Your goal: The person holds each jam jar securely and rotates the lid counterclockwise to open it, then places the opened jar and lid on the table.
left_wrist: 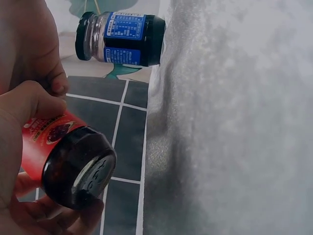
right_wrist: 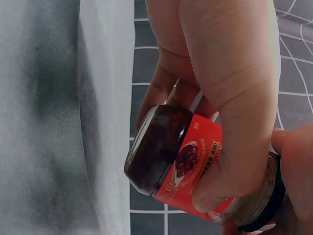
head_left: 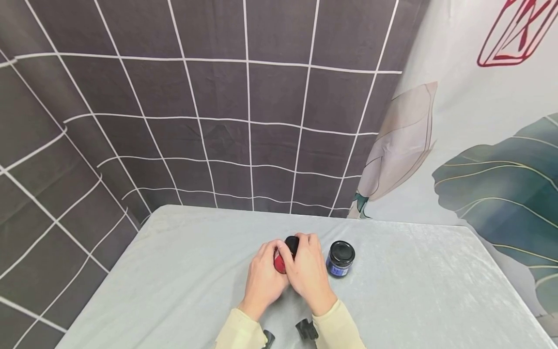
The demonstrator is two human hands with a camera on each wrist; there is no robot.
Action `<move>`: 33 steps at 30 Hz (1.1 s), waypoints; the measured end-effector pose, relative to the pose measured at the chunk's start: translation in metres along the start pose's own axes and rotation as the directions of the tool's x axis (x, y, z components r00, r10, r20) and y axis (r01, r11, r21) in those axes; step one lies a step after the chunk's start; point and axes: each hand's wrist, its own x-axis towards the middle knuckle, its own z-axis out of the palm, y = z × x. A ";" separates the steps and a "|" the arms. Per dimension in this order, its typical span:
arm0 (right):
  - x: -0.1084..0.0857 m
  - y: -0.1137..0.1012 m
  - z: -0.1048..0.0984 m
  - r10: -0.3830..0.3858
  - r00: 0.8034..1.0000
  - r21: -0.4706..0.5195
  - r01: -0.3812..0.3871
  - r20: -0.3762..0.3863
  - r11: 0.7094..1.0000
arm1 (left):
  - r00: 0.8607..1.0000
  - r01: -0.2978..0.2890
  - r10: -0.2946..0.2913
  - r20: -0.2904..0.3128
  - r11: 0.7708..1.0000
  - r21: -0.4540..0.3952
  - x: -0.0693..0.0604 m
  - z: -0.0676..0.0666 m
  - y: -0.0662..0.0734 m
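A dark glass jar with a red label (head_left: 279, 263) and a black lid (head_left: 291, 245) is held tilted between both hands. The left hand (head_left: 262, 282) grips the body of it, with the thumb across the red label (right_wrist: 198, 161) in the right wrist view. On the lid end is the right hand (head_left: 310, 271), its fingers curled about the lid; part of the lid is hidden by them. The rounded jar base (left_wrist: 80, 169) points towards the table in the left wrist view. Close to the right hand, a jar with a blue label (head_left: 339, 269) stands upright, its black lid on.
A pale grey cloth (head_left: 174, 276) covers the table. Behind it hangs a dark curtain with white grid lines (head_left: 222, 140), and a white leaf-patterned curtain (head_left: 401, 194) is at the right. Black wrist mounts (head_left: 307, 329) show near the sleeves.
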 end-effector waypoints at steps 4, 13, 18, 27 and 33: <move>0.000 -0.001 0.000 0.011 1.000 -0.004 -0.011 -0.010 1.000 | 1.000 0.003 -0.003 0.001 1.000 0.012 0.000 0.001 0.001; 0.000 -0.003 0.001 0.020 1.000 -0.015 -0.021 -0.023 1.000 | 1.000 0.010 -0.010 0.007 1.000 0.023 -0.001 0.002 0.001; 0.000 -0.003 0.001 0.006 0.999 -0.012 -0.006 -0.032 1.000 | 1.000 0.028 -0.029 0.009 0.999 0.034 -0.001 0.002 0.002; -0.001 -0.005 0.000 0.009 1.000 -0.005 -0.009 -0.024 1.000 | 0.999 0.054 -0.054 0.000 0.997 0.057 -0.001 0.000 0.003; -0.002 -0.006 0.001 -0.008 1.000 -0.008 0.008 -0.024 1.000 | 0.999 0.041 -0.041 -0.008 0.997 0.069 0.000 -0.002 0.003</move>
